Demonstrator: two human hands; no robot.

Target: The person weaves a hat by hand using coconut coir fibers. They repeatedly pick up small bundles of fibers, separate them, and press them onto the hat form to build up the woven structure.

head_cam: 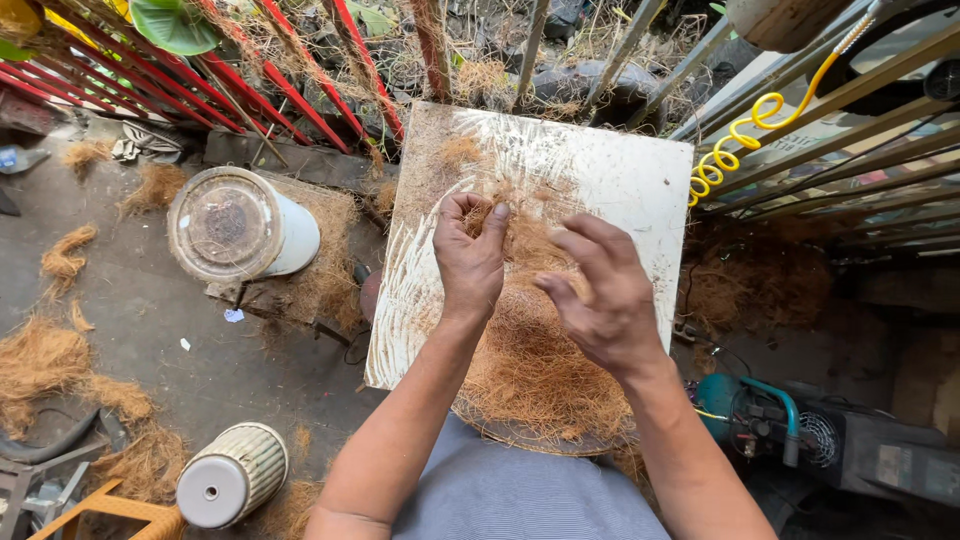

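Note:
A white board point(620, 175) lies in front of me, scratched and dusted with brown coconut fibre. A thick heap of that fibre point(525, 365) covers its near part and spills onto a round woven disc on my lap. My left hand point(470, 255) is above the heap with its fingers pinched on a small tuft of fibre. My right hand point(598, 295) hovers beside it, fingers spread and bent, with thin strands running across them.
A white plastic bucket point(240, 225) stands left of the board, and a ribbed cylinder point(232, 475) lies lower left. Fibre clumps point(40, 355) litter the concrete floor. Red rods point(240, 70) lean behind. A yellow coiled hose point(735, 135) and a compressor point(790, 420) are at right.

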